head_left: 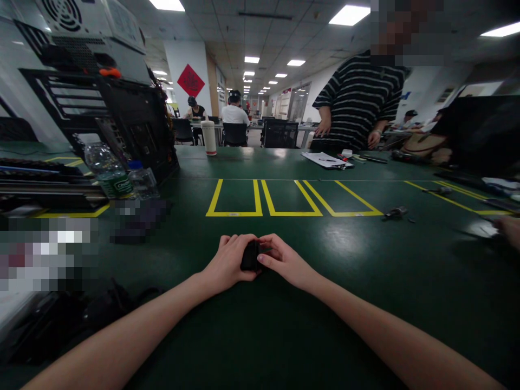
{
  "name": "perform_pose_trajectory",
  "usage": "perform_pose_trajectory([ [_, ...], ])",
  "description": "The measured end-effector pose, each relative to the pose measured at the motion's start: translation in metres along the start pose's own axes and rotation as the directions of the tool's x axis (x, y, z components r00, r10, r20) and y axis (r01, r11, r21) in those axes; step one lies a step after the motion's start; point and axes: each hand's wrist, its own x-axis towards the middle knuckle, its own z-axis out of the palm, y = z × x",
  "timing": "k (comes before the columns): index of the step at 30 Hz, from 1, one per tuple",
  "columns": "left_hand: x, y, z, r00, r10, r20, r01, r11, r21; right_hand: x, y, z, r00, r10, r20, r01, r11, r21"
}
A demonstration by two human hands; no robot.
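Observation:
A small black box-like object (249, 257) is between my two hands, low over the green tabletop (345, 271). My left hand (232, 258) wraps round its left side, thumb below and fingers over the top. From the right, my right hand (284, 261) meets it with bent fingers and the thumb at its edge. Its exact kind is too dark to make out. Beyond the hands, yellow tape outlines (290, 213) mark the table.
On the left stand an open computer case (138, 124), a plastic water bottle (106, 168) and a blue-capped bottle (142, 181). A clipboard (328, 160) and a white cup (208, 138) lie farther back. A person in a striped shirt (357, 103) stands across the table. Another hand (509, 228) shows at right.

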Motion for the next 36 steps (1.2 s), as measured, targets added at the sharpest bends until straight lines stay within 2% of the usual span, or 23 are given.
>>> perform_pose_trajectory([
  [7, 0.000, 0.000, 0.000, 1.000, -0.002, -0.005, 0.002, 1.000, 0.014, -0.004, -0.009, -0.002, 0.996, -0.020, 0.084, 0.018, 1.000, 0.019],
  [12, 0.001, -0.005, 0.006, 1.000, 0.003, -0.023, -0.003, 1.000, 0.024, -0.002, -0.002, 0.000, 0.999, -0.028, 0.018, 0.028, 0.999, 0.024],
  [14, 0.002, -0.008, 0.009, 0.998, -0.013, -0.067, 0.016, 0.999, 0.047, 0.000, 0.002, 0.001, 1.000, -0.026, -0.008, 0.027, 0.999, 0.021],
  [17, 0.002, -0.006, 0.009, 0.999, 0.000, -0.041, 0.002, 0.999, 0.038, 0.001, 0.003, 0.001, 1.000, -0.007, -0.016, 0.007, 1.000, 0.020],
  [23, 0.000, 0.001, -0.001, 1.000, 0.004, -0.003, -0.004, 1.000, 0.018, -0.004, -0.010, -0.002, 0.996, -0.009, 0.087, 0.005, 0.999, 0.054],
  [28, 0.000, -0.001, 0.000, 1.000, -0.008, -0.003, 0.008, 1.000, 0.019, -0.006, -0.014, -0.001, 0.998, 0.003, 0.069, -0.005, 1.000, 0.029],
  [36, 0.000, 0.001, -0.001, 1.000, 0.000, -0.005, 0.000, 1.000, -0.001, -0.001, -0.002, 0.000, 1.000, 0.004, -0.009, -0.003, 0.999, 0.040],
])
